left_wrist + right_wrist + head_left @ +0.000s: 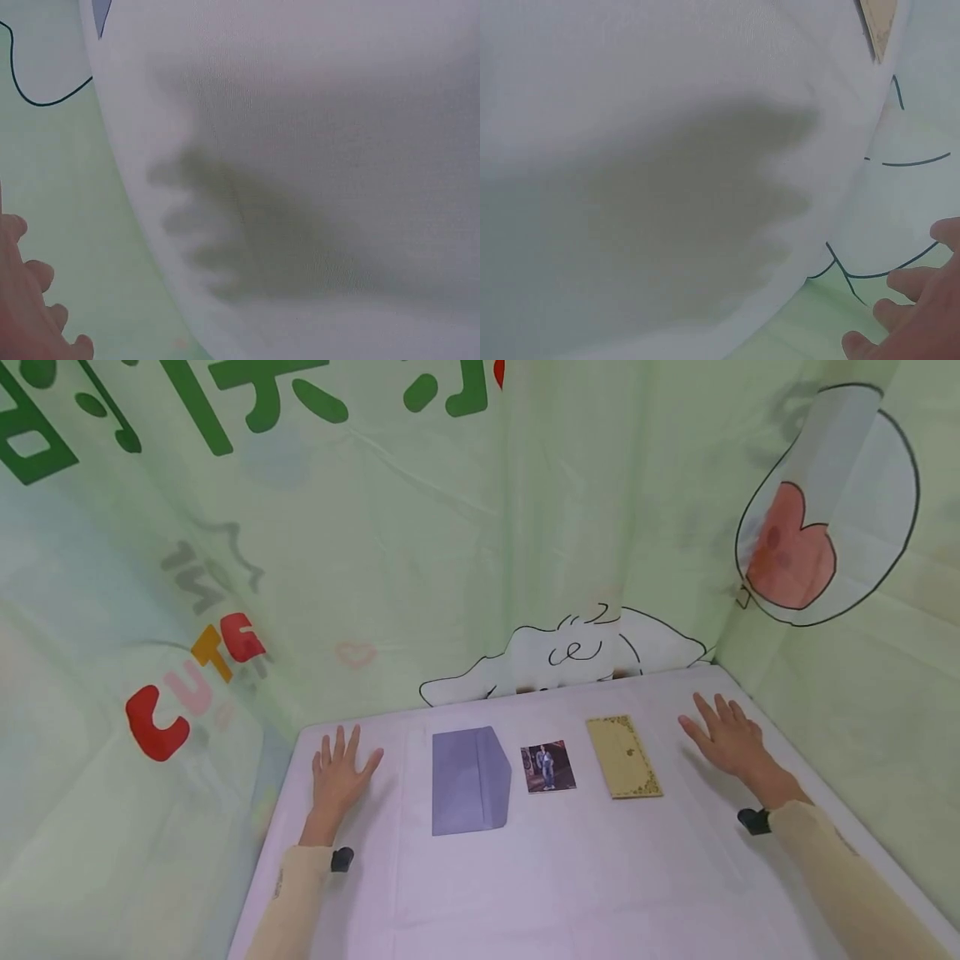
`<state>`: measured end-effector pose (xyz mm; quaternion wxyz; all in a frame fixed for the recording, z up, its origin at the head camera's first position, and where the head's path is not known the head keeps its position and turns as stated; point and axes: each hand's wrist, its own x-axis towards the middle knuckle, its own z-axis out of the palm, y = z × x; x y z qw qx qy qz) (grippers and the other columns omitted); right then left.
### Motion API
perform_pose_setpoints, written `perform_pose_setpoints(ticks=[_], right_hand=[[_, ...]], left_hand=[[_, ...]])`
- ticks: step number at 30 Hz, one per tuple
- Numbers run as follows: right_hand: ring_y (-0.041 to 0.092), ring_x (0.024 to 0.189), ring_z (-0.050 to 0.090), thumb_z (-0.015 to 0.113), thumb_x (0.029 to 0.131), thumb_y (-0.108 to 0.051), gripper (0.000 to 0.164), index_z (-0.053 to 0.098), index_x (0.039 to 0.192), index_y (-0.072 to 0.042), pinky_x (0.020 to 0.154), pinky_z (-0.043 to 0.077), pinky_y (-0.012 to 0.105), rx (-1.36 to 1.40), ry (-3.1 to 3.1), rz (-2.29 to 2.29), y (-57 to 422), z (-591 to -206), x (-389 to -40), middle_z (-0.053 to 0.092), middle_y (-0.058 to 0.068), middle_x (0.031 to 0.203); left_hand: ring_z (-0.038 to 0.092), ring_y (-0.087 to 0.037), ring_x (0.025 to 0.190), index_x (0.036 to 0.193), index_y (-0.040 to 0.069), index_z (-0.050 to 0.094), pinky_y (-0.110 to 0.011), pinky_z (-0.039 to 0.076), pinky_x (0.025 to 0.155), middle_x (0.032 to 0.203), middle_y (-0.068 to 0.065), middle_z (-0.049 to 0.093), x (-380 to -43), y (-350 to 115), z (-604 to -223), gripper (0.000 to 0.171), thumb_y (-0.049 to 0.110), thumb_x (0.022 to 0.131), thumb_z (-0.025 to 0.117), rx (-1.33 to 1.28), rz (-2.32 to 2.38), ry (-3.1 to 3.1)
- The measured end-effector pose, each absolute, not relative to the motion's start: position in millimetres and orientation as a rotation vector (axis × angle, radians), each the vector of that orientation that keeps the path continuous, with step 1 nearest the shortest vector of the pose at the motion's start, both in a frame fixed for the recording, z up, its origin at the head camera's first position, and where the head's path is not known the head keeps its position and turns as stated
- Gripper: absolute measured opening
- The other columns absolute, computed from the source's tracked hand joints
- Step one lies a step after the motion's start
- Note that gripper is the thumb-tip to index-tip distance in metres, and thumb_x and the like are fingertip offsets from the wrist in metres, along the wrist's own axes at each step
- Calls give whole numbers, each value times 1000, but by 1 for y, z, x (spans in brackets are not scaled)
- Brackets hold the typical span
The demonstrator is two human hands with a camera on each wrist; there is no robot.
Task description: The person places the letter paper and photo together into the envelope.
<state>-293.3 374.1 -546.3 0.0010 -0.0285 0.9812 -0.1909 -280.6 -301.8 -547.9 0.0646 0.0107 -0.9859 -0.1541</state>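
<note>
My left hand (341, 781) hovers over the left part of the table, fingers spread and holding nothing. Nearest to it lies a purple envelope (457, 783) with its pointed flap toward the right. A small photo (548, 767) of a standing person lies in the middle. To its right is a gold envelope (624, 757) with an ornate border, slightly tilted. My right hand (731, 739) is spread over the table's right side, beyond the gold envelope, with nothing in it. In the wrist views, fingers of the left hand (37, 300) and right hand (922, 300) show above their shadows.
A pale cloth covers the table (480, 893). Light green printed curtains (420, 568) rise right behind its back edge and along both sides. Dark wrist straps (753, 821) sit at the cuffs of the beige sleeves (847, 868).
</note>
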Motion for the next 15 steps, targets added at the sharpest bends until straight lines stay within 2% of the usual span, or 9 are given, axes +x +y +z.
perform_pose_setpoints(ticks=[15], right_hand=[[60,147,-5,23,105,-61,82,4,160,-2,108,6,79,-105,3088,-660,355,-548,-294,3,41,159]], left_hand=[[3,-44,155,162,20,19,-64,8,121,169,-18,13,-282,-281,-550,85,70,97,41,-20,-505,-2975]])
